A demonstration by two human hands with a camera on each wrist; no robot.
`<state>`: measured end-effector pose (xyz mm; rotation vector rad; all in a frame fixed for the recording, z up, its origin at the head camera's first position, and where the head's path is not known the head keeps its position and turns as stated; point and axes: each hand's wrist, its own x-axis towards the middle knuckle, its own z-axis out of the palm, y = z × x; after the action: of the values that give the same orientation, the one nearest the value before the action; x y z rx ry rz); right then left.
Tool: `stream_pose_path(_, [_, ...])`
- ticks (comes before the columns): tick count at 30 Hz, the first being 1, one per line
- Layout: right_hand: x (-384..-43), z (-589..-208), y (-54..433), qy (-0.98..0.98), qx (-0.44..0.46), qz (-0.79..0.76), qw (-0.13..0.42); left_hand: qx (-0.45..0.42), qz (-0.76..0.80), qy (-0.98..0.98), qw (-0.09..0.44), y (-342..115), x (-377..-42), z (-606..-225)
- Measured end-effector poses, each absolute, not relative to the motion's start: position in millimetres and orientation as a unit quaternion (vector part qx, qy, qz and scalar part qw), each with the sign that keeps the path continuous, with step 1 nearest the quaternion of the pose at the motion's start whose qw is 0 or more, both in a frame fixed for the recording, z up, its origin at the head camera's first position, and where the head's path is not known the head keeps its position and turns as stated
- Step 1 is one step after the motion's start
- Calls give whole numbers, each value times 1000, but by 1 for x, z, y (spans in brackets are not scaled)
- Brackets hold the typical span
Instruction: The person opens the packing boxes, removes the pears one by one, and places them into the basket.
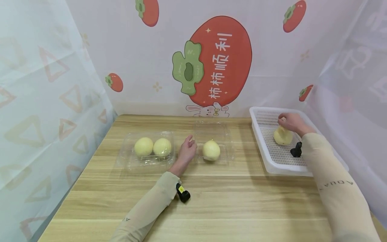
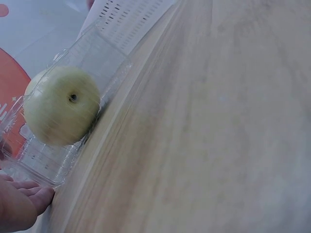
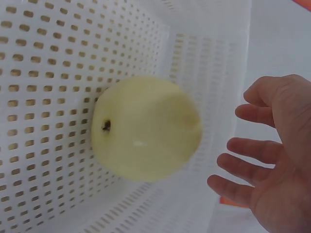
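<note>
My left hand (image 1: 186, 150) is at the left rim of an open clear plastic box (image 1: 226, 148). In the left wrist view one digit overlaps the rim while other fingers (image 2: 39, 196) lie outside it, gripping the edge. One pale yellow pear (image 1: 211, 150) sits inside, stem up. At the right, my right hand (image 1: 291, 122) hovers over a pear (image 1: 283, 137) in a white perforated basket (image 1: 262, 148). The right wrist view shows its fingers (image 3: 245, 167) spread and loosely bent, a gap away from that pear (image 3: 143, 131).
Left of my left hand stands another clear plastic box (image 1: 151, 163) holding two pears (image 1: 143, 147). The wooden table (image 1: 242, 208) meets a printed wall sheet (image 1: 136, 101) at the back. Sheets also hang at both sides, the right one close to the basket.
</note>
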<state>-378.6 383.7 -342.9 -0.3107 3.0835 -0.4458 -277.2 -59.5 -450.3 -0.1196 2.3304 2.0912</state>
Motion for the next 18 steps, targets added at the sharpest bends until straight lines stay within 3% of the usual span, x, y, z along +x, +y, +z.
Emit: stream_pose_path(18, [-363, -309, 338, 973, -183, -131, -48, -44, 664, 747, 3, -60, -277, -450])
